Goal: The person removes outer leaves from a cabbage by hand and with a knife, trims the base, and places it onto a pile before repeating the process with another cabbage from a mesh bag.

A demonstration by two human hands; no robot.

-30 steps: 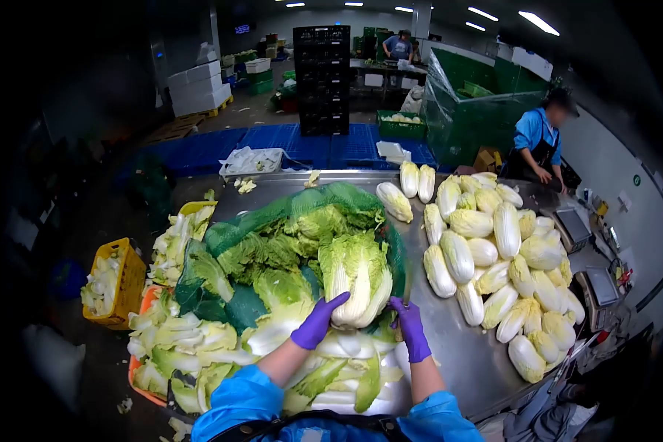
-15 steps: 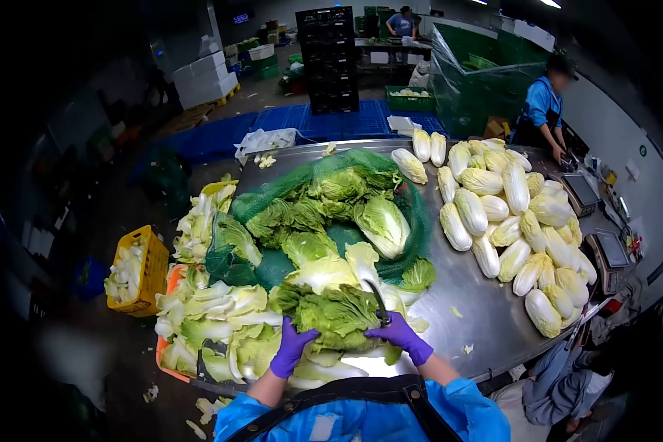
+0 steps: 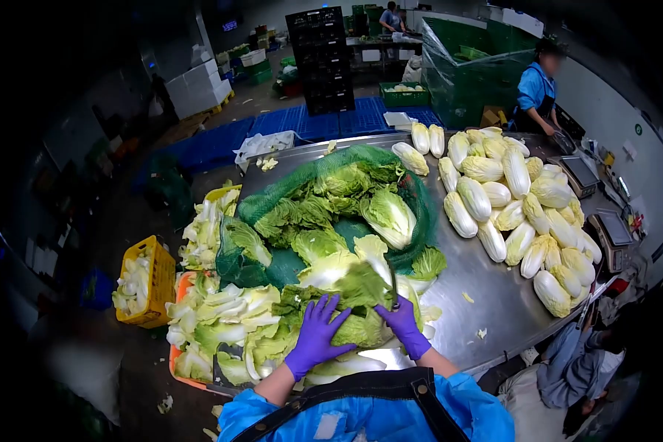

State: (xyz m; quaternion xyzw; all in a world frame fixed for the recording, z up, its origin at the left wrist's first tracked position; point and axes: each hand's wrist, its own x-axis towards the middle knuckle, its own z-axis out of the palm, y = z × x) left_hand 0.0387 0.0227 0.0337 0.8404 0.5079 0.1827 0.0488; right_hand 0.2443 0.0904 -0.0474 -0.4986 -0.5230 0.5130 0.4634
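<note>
My left hand (image 3: 318, 337), in a purple glove, lies with spread fingers on a leafy napa cabbage (image 3: 362, 329) in front of me. My right hand (image 3: 405, 329), also gloved in purple, is closed round a knife (image 3: 394, 286) whose dark, narrow blade points away from me. Its thumb side is against the same cabbage. A green outer leaf (image 3: 365, 283) above the cabbage is blurred by motion. Just beyond, a green mesh bag (image 3: 272, 197) lies open around several untrimmed cabbages, one with a pale base (image 3: 390, 219) toward the right.
Trimmed cabbages (image 3: 486, 169) are piled on the right of the steel table (image 3: 457, 317). Loose leaves fill an orange-rimmed crate (image 3: 175, 353) at the left; a yellow crate (image 3: 162, 283) stands beyond it. Scales (image 3: 613, 227) and a co-worker (image 3: 535, 92) are at the far right.
My left hand has gone from gripping the cabbage's side to lying spread on top of it. The cabbage has turned, and an outer leaf has shifted away from me. The view has tilted slightly.
</note>
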